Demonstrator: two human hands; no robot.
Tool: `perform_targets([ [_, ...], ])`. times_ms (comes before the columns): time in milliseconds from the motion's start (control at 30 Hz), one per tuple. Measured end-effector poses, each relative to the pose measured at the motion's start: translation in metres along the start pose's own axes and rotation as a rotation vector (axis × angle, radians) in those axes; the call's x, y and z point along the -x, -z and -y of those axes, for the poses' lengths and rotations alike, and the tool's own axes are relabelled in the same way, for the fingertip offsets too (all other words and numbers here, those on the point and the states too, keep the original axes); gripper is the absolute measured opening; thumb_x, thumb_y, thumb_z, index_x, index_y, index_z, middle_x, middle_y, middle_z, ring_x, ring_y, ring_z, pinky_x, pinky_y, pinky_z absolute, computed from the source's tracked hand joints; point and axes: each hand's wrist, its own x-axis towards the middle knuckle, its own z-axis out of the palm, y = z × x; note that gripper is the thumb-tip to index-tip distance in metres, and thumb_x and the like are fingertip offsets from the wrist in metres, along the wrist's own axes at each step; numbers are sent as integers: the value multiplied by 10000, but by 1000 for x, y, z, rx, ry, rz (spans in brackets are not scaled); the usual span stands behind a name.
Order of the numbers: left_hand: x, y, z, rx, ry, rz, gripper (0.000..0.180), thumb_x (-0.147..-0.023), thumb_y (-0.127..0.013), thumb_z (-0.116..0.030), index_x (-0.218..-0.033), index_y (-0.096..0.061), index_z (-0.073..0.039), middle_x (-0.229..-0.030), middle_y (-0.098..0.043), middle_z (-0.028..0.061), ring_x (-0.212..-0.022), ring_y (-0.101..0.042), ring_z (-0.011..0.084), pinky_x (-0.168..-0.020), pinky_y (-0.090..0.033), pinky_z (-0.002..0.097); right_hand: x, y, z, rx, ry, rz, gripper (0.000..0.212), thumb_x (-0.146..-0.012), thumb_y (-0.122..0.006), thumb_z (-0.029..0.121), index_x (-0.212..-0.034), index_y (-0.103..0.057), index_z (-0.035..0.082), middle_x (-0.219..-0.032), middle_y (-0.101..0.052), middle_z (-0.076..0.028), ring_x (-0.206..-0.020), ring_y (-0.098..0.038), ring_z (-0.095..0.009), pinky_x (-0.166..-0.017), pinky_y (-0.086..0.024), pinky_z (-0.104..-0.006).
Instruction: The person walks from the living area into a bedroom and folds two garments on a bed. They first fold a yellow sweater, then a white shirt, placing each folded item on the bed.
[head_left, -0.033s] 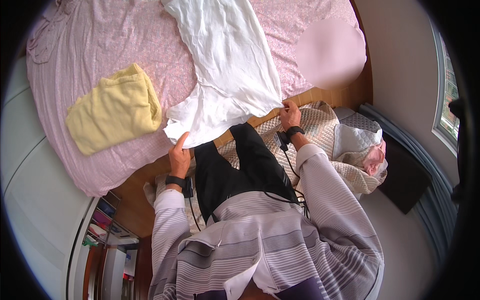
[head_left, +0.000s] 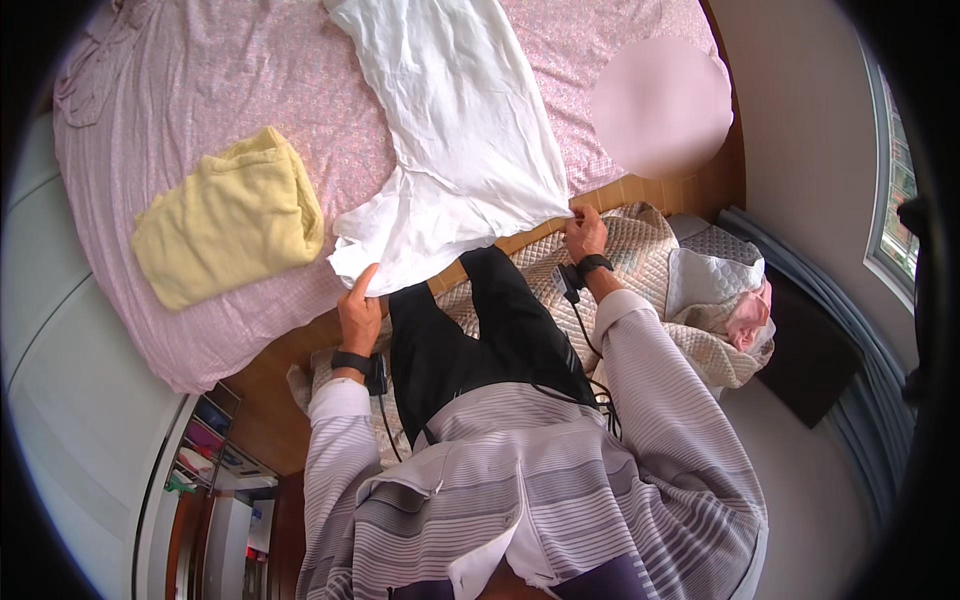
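A long white garment (head_left: pixel 450 110), wrinkled, stretches from the far edge of view across the bed toward me, and its near end hangs over the bed's edge above my knees. At its near left corner, my left hand (head_left: pixel 360 318) pinches the cloth between thumb and fingers. My right hand (head_left: pixel 586 234) grips the near right corner with its fingertips, just past the bed's edge. Between my hands the hem sags a little. To the left lies a folded yellow cloth (head_left: pixel 230 220), thick and soft-looking, apart from both hands.
A pink patterned sheet (head_left: pixel 290 80) covers the bed. A quilted cover (head_left: pixel 630 250) lies under and beside my legs, with a pink cloth (head_left: pixel 748 318) at its right. Black cables (head_left: pixel 585 330) run from my wrist straps. A shelf (head_left: pixel 215 440) stands at lower left; a window (head_left: pixel 895 190) is at right.
My right hand has shifted slightly right, drawing the garment's right corner and side edge outward. My left hand and the yellow cloth stay where they were.
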Motion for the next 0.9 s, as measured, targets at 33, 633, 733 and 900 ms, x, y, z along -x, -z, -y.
perform_targets([
  [33, 0, 0, 0, -8, 14, 6, 391, -870, -553, 50, -1219, -663, -88, -861, -652, 259, -709, -642, 341, -664, -485, 377, 1, 5, -7, 2, -86, 2, 134, -801, -636, 38, -928, -673, 27, -844, -677, -156, -747, -676, -283, -706, -538, -371],
  [633, 20, -29, 29, 612, 415, -55, 356, -861, -593, 9, -1212, -645, -23, -1062, -678, 89, -898, -616, 138, -797, -505, 299, 5, 7, -5, -48, -24, 4, 300, -849, -680, 124, -1120, -616, 11, -960, -678, -113, -852, -666, -218, -770, -546, -355],
  [733, 19, -37, 30, 1067, 573, -182, 295, -923, -623, -49, -1213, -592, -3, -1120, -623, 80, -955, -594, 141, -831, -509, 301, 11, 5, 15, -52, 87, 9, 357, -854, -700, 187, -1150, -597, 17, -1010, -669, -96, -902, -656, -189, -832, -522, -324],
  [900, 7, -49, 28, 1034, 740, -404, 307, -870, -666, 34, -1154, -561, -10, -1128, -608, 76, -988, -595, 175, -790, -513, 318, 4, -10, 16, -72, 98, -31, 519, -804, -760, 164, -1234, -533, -19, -1114, -596, -137, -935, -640, -237, -833, -528, -368],
])
